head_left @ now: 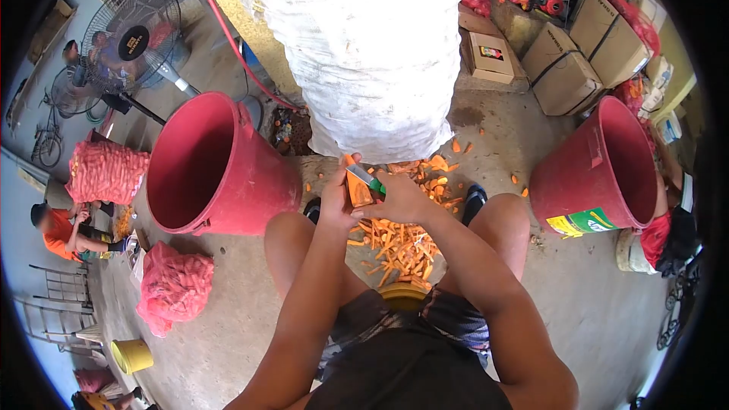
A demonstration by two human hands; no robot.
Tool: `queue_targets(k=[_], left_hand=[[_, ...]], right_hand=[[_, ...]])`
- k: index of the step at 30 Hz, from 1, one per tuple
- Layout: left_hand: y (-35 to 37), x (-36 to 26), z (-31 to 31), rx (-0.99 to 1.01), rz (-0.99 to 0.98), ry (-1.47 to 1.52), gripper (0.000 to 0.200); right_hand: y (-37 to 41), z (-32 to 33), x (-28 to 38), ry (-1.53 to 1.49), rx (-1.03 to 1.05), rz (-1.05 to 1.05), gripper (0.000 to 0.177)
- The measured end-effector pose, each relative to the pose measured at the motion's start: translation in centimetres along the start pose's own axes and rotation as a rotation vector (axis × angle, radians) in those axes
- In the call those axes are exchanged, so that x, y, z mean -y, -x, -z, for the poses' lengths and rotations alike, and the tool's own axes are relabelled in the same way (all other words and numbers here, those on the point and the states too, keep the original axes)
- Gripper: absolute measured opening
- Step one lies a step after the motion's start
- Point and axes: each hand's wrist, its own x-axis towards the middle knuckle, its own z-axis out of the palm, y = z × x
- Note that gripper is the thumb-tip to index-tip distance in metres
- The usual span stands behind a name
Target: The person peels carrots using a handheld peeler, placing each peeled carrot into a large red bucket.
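My left hand (334, 199) is closed around a thick orange carrot (358, 188), held up between my knees. In my right hand (401, 199) is a small knife (366, 177) with a green handle, its metal blade lying against the carrot's upper side. My right thumb also touches the carrot's lower end. Below my hands, a pile of orange peelings and scraps (399, 247) covers the floor between my feet. The tall white sack (372, 53) stands upright just beyond my hands.
Large red bins stand at my left (262, 175) and right (566, 182). A pink mesh sack (176, 287) lies on the floor left. Cardboard boxes (562, 68) are stacked back right. A fan (133, 42) stands back left. A person in orange (64, 234) sits far left.
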Motion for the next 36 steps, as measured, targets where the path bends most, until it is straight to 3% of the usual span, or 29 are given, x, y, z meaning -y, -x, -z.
queue_targets(k=[5, 10, 15, 17, 20, 23, 27, 30, 32, 36], left_hand=[[-1.2, -0.6, 2.8, 0.215, 0.141, 0.092, 0.035], [-0.3, -0.3, 1.0, -0.146, 0.032, 0.009, 0.035], [-1.4, 0.2, 2.9, -0.112, -0.025, 0.004, 0.035], [-1.6, 0.4, 3.2, -0.101, -0.032, 0.003, 0.035], [-1.8, 1.1, 3.4, -0.019, -0.055, -0.021, 0.036], [-0.7, 1.5, 1.1, -0.084, -0.001, 0.009, 0.037], [-1.1, 1.5, 2.5, -0.078, -0.005, -0.082, 0.039], [-1.8, 1.2, 3.2, -0.139, -0.021, -0.058, 0.041], [-2.3, 0.9, 3.4, -0.201, -0.088, -0.009, 0.045], [-0.9, 0.0, 0.5, -0.284, -0.069, -0.013, 0.045]], right_hand=[[0.4, -0.3, -0.2, 0.084, -0.039, 0.039, 0.082], [1.0, -0.3, 1.0, 0.218, -0.041, -0.017, 0.083], [0.7, 0.1, -0.2, 0.106, -0.102, -0.064, 0.086], [0.5, -0.5, -1.0, -0.064, -0.277, -0.027, 0.088], [0.4, -0.7, -0.3, -0.022, -0.311, -0.063, 0.085], [0.3, -1.0, -0.2, 0.126, -0.363, -0.024, 0.079], [1.0, 0.3, 1.0, 0.239, -0.334, -0.086, 0.078], [0.3, -0.3, -0.3, 0.208, -0.313, -0.161, 0.08], [-0.1, -1.1, -1.4, 0.043, -0.409, -0.052, 0.085], [0.2, 0.3, -0.8, -0.066, -0.332, -0.046, 0.088]])
